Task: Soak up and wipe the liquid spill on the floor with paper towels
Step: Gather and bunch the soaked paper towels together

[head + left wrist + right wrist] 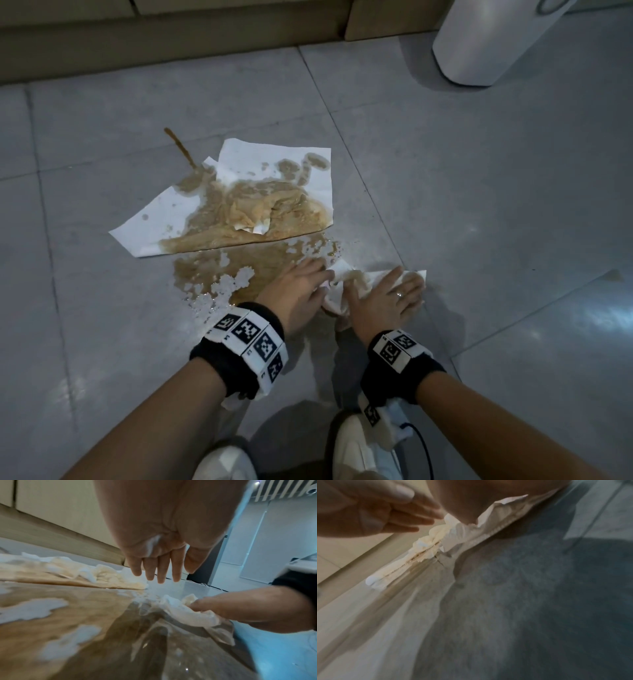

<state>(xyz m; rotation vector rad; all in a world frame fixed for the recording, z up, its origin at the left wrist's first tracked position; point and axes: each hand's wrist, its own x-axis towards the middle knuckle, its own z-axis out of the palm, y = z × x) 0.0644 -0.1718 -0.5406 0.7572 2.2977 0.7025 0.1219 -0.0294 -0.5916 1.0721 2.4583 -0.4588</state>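
A: Worn items, head view. Both forearms bare. Left wrist: black fabric band (pixel 239 359) ringed with white square blocks (pixel 255 339), each printed with a black-and-white square code marker.

B: Right wrist the same?

A: Same black band (pixel 402 371), white marker blocks (pixel 397 349) on top. A white unit (pixel 385 423) hangs under it, with a thin black cable (pixel 423 445) looping off.

B: Jewellery? Footwear?

A: Plain ring (pixel 399 294) on one right finger. White shoes (pixel 358 448), low in frame.

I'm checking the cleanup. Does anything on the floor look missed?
Yes: a thin brown streak of liquid runs beyond the soaked white paper towels, uncovered, and a brown puddle lies bare on the grey tiled floor.
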